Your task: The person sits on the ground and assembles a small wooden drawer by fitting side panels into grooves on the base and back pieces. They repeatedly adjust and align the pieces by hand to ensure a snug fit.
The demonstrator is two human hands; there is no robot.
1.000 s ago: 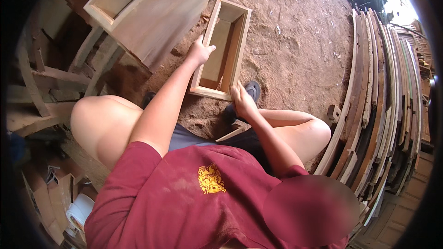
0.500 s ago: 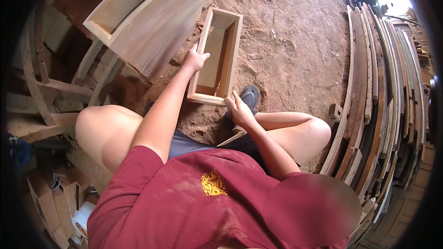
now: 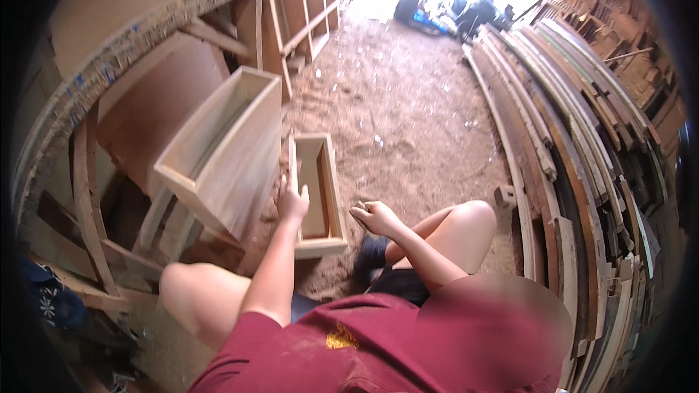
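Note:
A narrow, open-topped wooden box [image 3: 320,249], like a small drawer, stands between my knees with its long side pointing away from me. My left hand [image 3: 293,204] is closed over its left long wall, thumb toward the inside. To the right of the box, clear of its right wall, is my right hand [image 3: 376,217]. Its fingers are curled around a small brownish piece, too small and blurred to name.
A larger pale wooden box [image 3: 237,156] rests on a wooden frame at the left. Long boards [image 3: 568,160] lie stacked along the right. Sandy ground [image 3: 393,102] stretches toward dark and blue shapes [image 3: 451,14] at the bright far end.
The view has tilted up toward the far end. My right hand has left the near right corner of the small box and closed. My left hand keeps its hold.

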